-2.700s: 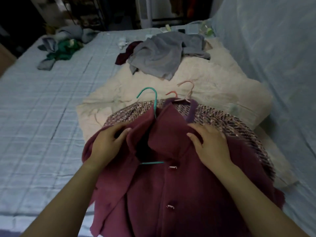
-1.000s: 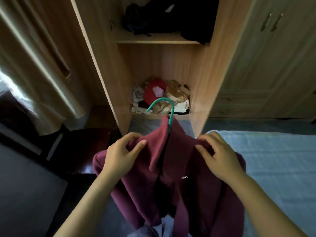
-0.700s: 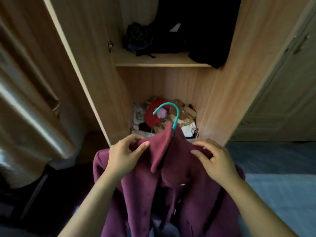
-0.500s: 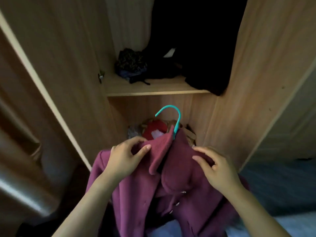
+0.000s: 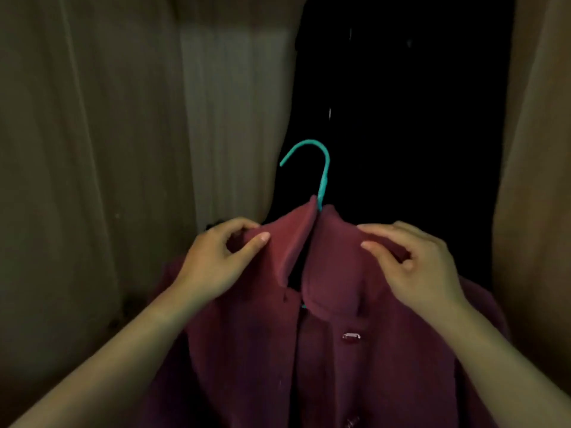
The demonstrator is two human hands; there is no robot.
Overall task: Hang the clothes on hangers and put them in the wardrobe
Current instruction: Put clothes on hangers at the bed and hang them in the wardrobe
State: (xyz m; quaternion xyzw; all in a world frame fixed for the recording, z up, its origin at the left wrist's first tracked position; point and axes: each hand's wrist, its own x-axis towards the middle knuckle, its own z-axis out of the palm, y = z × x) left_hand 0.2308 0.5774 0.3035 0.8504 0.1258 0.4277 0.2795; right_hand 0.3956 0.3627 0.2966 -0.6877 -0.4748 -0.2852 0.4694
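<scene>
The left hand [image 5: 222, 261] pinches one shoulder of the coat [image 5: 309, 350], held up at the wardrobe [image 5: 92, 149] opening. The hanger [image 5: 323, 171] stands upright midway between both hands, its hook opening leftward. The right hand [image 5: 417, 267] grips the other shoulder.

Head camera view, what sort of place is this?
Probably inside a wooden wardrobe: wood panel at left, dark clothes apparently hanging ahead, a maroon coat on a teal hanger held up.

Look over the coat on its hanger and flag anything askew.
The coat collar sits uneven: the flap by the left hand stands up against the hanger hook, while the one by the right hand folds down. Nothing looks torn.
</scene>
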